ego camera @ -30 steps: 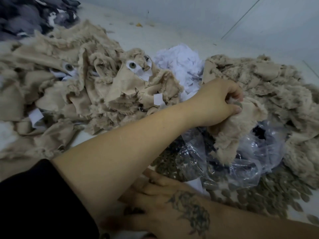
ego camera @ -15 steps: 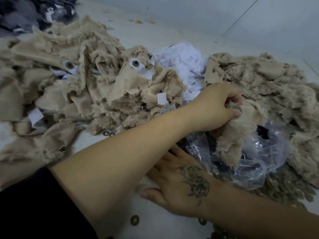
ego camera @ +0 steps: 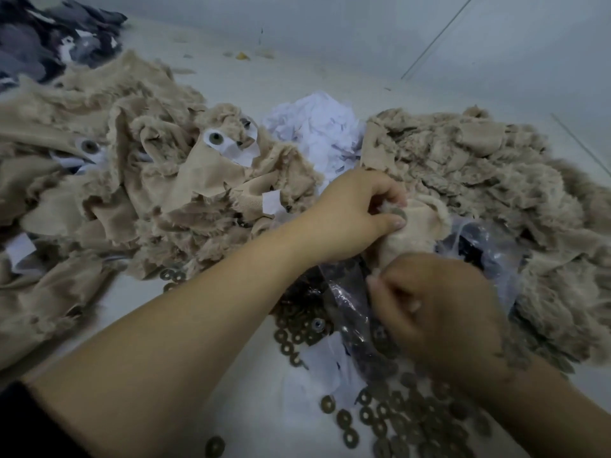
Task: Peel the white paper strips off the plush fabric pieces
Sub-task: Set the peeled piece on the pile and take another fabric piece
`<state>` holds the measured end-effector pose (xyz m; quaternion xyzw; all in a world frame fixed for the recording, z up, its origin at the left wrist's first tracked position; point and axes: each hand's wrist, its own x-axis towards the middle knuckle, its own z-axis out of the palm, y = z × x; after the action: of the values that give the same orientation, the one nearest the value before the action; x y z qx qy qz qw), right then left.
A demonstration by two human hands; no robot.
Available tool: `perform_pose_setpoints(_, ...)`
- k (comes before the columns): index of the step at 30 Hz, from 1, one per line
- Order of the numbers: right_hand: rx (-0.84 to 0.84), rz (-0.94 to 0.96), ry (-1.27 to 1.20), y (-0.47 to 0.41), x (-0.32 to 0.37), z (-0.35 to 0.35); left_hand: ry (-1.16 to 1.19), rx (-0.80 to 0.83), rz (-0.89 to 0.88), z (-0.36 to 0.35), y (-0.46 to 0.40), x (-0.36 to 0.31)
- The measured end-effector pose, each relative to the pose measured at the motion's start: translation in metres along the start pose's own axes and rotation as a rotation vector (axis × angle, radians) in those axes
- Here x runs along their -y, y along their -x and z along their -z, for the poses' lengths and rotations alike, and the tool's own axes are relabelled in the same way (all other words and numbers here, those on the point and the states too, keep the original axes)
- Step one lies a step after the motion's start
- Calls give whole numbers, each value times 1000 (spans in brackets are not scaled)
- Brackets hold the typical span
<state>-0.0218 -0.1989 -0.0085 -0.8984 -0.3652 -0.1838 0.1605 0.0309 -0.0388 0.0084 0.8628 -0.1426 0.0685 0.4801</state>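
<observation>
Both hands' fingers grip one plush piece (ego camera: 410,233); the blurred right hand (ego camera: 439,309) hides its lower end.

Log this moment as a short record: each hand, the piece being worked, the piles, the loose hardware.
left hand: grips the top of the held plush piece
right hand: blurred, fingers curled at the piece's lower end
left pile: beige pieces, several with white paper strips
right pile: beige pieces, no strips visible
paper heap: crumpled, between the piles
washers: scattered on the table
plastic bag: under the held piece
</observation>
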Motion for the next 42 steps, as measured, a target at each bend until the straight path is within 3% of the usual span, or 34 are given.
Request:
perform_pose_setpoints(2, -181, -218, 4, -12, -19, 8, -26, -30, 7, -4, 1, 2)
perform_pose_setpoints(4, -239, -374, -47, -19, -34, 9, -34, -60, 13, -8, 3, 5)
perform_pose_setpoints(8, -62, -589, -349, -25, -50, -2, -51, -140, 4, -17, 9, 10)
perform_pose_setpoints(14, 123, -784, -1478, -27, -62, -10, 20, -224, -22, -32, 20, 12)
perform_pose_setpoints(16, 195, -822, -1679, -29, -63, -12, 42, -253, -29, -35, 22, 12)
perform_pose_setpoints(18, 228, -828, -1706, -30, -62, -13, 77, -269, -25, -38, 24, 12)
perform_pose_setpoints(26, 121, -704, -1347, -24, -57, -17, 109, -295, -60, -38, 34, 20)
perform_pose_setpoints(33, 103, -683, -1326, -24, -51, -13, 225, -317, -83, -36, 42, 19)
perform_pose_setpoints(38, 182, -742, -1400, -25, -54, -9, 345, -314, -59, -39, 44, 20)
perform_pose_setpoints(42, 172, -748, -1501, -26, -54, -11, 579, -378, 39, -41, 42, 19)
